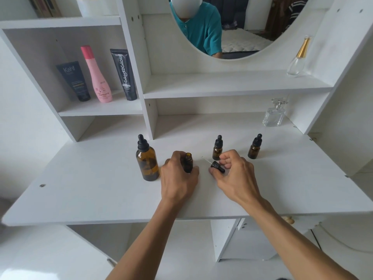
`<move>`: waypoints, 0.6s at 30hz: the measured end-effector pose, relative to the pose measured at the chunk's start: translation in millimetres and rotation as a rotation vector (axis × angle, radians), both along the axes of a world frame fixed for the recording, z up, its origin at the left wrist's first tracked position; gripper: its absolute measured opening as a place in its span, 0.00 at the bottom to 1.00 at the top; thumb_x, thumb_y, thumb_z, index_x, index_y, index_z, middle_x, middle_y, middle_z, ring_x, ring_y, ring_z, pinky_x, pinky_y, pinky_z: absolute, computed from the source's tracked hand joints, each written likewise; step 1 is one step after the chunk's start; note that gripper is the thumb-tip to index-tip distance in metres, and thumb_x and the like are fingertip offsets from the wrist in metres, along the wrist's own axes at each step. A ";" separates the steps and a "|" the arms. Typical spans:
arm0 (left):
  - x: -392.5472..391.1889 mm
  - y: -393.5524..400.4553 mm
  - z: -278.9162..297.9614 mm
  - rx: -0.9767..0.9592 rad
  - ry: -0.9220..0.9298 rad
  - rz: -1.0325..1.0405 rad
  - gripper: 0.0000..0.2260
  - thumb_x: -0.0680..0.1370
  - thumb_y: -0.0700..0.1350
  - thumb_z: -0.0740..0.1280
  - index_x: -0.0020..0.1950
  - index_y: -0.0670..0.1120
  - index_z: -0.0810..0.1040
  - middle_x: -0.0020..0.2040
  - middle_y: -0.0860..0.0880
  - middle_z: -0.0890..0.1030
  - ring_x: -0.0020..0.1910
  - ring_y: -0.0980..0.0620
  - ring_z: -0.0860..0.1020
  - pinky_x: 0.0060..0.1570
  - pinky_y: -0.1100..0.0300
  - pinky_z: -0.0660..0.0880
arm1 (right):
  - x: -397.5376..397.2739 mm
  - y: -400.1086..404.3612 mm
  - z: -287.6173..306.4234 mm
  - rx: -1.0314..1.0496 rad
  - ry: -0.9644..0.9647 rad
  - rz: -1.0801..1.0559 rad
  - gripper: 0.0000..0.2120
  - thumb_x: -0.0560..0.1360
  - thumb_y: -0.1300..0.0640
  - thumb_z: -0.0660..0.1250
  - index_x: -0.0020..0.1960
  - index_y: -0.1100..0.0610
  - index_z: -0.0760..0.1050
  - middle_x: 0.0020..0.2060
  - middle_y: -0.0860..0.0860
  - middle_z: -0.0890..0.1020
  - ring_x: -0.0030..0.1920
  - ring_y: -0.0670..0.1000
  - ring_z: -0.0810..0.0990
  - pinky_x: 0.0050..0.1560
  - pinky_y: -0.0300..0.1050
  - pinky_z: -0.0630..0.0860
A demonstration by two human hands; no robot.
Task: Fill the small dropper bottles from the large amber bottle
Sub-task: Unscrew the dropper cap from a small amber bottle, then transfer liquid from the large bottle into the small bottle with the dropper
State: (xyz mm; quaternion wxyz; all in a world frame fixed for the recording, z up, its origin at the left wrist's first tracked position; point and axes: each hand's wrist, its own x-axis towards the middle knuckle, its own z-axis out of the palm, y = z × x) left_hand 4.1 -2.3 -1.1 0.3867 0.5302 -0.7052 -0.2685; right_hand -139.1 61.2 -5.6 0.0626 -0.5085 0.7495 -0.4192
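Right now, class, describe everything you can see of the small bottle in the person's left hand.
The small bottle is dark amber, glass by its look, with a threaded neck. It stands upright on the white table, open. The left hand grips its body. Its dropper cap lies beside it, under the right hand.

White desk (101, 199), white shelves (222, 85). Large amber bottle (148, 162), black dropper cap. Small bottles (254, 150) dark amber, black caps. Loose dropper cap (217, 167) black. Pink bottle (101, 77), two dark grey tubes (123, 75). Clear perfume bottle (298, 59), gold neck. Teal shirt (203, 29) in mirror.
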 end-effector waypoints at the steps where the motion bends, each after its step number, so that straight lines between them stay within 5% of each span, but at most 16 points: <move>1: 0.4 0.7 0.6 0.005 0.004 -0.004 0.15 0.71 0.46 0.72 0.56 0.47 0.77 0.42 0.55 0.82 0.44 0.53 0.79 0.47 0.56 0.78 | 0.0 0.4 0.4 0.000 -0.004 0.001 0.19 0.69 0.53 0.79 0.55 0.56 0.76 0.46 0.51 0.84 0.48 0.52 0.81 0.54 0.51 0.79; 6: 7.0 7.2 0.1 0.016 -0.022 -0.033 0.20 0.71 0.47 0.73 0.61 0.46 0.74 0.48 0.54 0.82 0.53 0.52 0.77 0.53 0.62 0.72 | 0.7 3.8 1.0 0.013 -0.042 -0.005 0.24 0.67 0.51 0.80 0.57 0.55 0.74 0.50 0.52 0.83 0.51 0.53 0.81 0.56 0.51 0.78; 10: 18.1 24.1 1.0 0.075 -0.052 -0.024 0.28 0.72 0.50 0.74 0.69 0.46 0.69 0.60 0.52 0.77 0.62 0.51 0.72 0.53 0.68 0.64 | 2.2 11.5 2.9 0.017 -0.067 0.006 0.28 0.65 0.50 0.81 0.60 0.54 0.72 0.53 0.49 0.80 0.50 0.50 0.78 0.52 0.40 0.72; 14: 32.7 44.2 0.4 0.021 -0.018 -0.017 0.21 0.71 0.50 0.74 0.61 0.51 0.71 0.54 0.55 0.76 0.55 0.54 0.73 0.55 0.62 0.72 | 5.6 16.5 3.0 -0.041 -0.045 0.008 0.30 0.64 0.49 0.82 0.60 0.53 0.72 0.53 0.49 0.78 0.49 0.48 0.76 0.50 0.40 0.71; 18: 50.2 48.5 0.5 -0.200 0.091 0.116 0.12 0.72 0.45 0.74 0.48 0.54 0.71 0.43 0.57 0.77 0.44 0.58 0.75 0.45 0.70 0.69 | 19.2 14.0 13.5 -0.205 -0.011 0.032 0.23 0.67 0.53 0.80 0.57 0.55 0.74 0.50 0.50 0.78 0.47 0.47 0.75 0.48 0.30 0.68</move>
